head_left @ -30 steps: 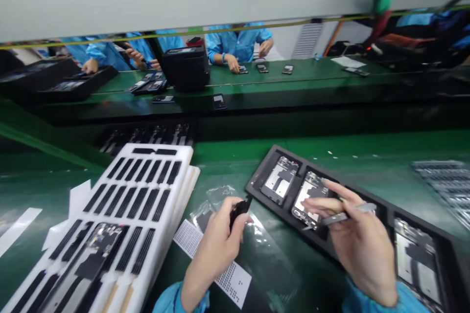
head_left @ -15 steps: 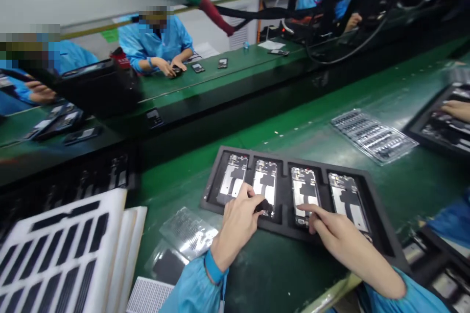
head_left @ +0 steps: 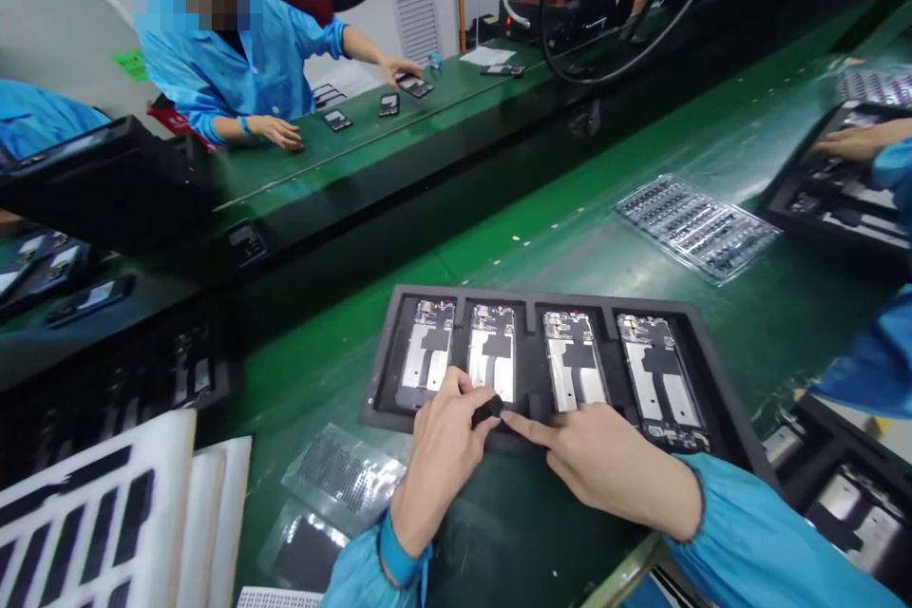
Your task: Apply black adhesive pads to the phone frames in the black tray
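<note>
Now, left hand [head_left: 446, 446]: thumb and fingers pinching a small black part [head_left: 487, 409].
Right hand [head_left: 605, 461]: index finger straight, tip at the black part; whether its curled fingers grip anything, cannot tell.
Black part: near the lower end of the second phone body [head_left: 491, 351] from left.
Tray [head_left: 531, 304]: matte, dark, recessed.
Plastic sheet [head_left: 342, 475]: clear, glossy, near left wrist.

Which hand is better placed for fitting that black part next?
Probably the left hand: it pinches the black part at the near end of a phone, while the right hand only points a fingertip there.
</note>
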Available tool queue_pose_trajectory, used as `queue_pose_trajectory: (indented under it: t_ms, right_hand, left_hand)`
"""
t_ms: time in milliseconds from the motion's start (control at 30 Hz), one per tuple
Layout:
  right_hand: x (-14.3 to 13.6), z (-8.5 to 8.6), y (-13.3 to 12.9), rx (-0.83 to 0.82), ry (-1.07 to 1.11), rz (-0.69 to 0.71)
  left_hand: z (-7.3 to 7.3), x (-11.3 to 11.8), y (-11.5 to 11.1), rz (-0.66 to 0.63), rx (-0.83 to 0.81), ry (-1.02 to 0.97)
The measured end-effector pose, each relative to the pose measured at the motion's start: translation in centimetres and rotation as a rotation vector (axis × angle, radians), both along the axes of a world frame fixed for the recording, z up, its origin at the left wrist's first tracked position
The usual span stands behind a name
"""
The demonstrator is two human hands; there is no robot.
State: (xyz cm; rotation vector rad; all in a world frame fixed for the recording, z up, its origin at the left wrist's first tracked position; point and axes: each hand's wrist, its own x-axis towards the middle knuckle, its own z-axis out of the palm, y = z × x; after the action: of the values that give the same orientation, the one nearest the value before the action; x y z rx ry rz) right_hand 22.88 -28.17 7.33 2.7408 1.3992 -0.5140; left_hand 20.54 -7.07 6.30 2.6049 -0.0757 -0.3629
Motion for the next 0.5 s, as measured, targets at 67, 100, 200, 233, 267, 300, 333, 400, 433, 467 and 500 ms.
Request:
queue_pose_trajectory:
  t_ms: [67, 100, 200, 233, 267, 300, 333, 400, 433, 467, 500]
  right_hand:
    - [-0.3, 0.0, 0.6, -0.045, -0.002, 0.012]
    - [-0.4, 0.0, 0.8, -0.065, 0.006, 0.007]
    - [-0.5, 0.1, 1.2, -0.106, 0.042, -0.009]
    - [-0.4, 0.2, 1.3, -0.118, 0.052, -0.016]
    - [-0.4, 0.3, 1.4, -0.130, 0.059, -0.026]
    - [-0.3, 0.4, 1.5, -0.140, 0.063, -0.041]
    - [-0.3, 0.4, 1.7, -0.145, 0.068, -0.059]
    - [-0.2, 0.5, 1.9, -0.145, 0.077, -0.103]
    - [-0.2, 0.5, 2.1, -0.143, 0.080, -0.125]
    - [-0.2, 0.5, 2.3, -0.140, 0.085, -0.142]
    - [-0.1, 0.5, 2.4, -0.135, 0.091, -0.156]
  left_hand:
    - [-0.1, 0.1, 0.1, 0.000, 0.005, 0.009]
    - [-0.1, 0.1, 0.1, -0.002, 0.007, 0.012]
    - [-0.2, 0.2, 0.1, -0.013, 0.022, 0.018]
    - [-0.2, 0.2, 0.1, -0.018, 0.031, 0.018]
    - [-0.2, 0.2, 0.0, -0.025, 0.043, 0.018]
    - [-0.1, 0.3, 0.0, -0.037, 0.055, 0.019]
    - [-0.1, 0.3, -0.1, -0.049, 0.068, 0.018]
    - [0.0, 0.6, -0.4, -0.046, 0.133, 0.010]
    - [0.0, 0.8, -0.4, -0.020, 0.197, 0.004]
    - [0.0, 1.0, -0.5, 0.016, 0.275, -0.001]
    - [-0.1, 1.2, -0.6, 0.053, 0.355, -0.003]
